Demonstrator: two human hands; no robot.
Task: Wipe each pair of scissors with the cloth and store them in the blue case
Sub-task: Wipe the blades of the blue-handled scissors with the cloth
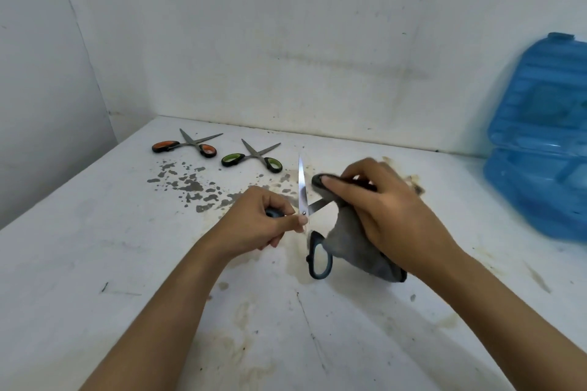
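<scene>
My left hand (265, 220) grips one handle of a pair of blue-handled scissors (319, 255), spread wide with one blade pointing up. My right hand (378, 206) holds a grey cloth (352, 244) wrapped around the other blade, which points right. The free blue handle loop hangs below the pivot. Two more pairs lie spread apart at the far left of the table: orange-handled scissors (187, 145) and green-handled scissors (254, 157). The blue case (540, 136) stands with its lid up at the far right, against the wall.
The white table (95, 263) is stained, with chipped grey patches (190, 184) between my hands and the far scissors. White walls close off the back and the left side.
</scene>
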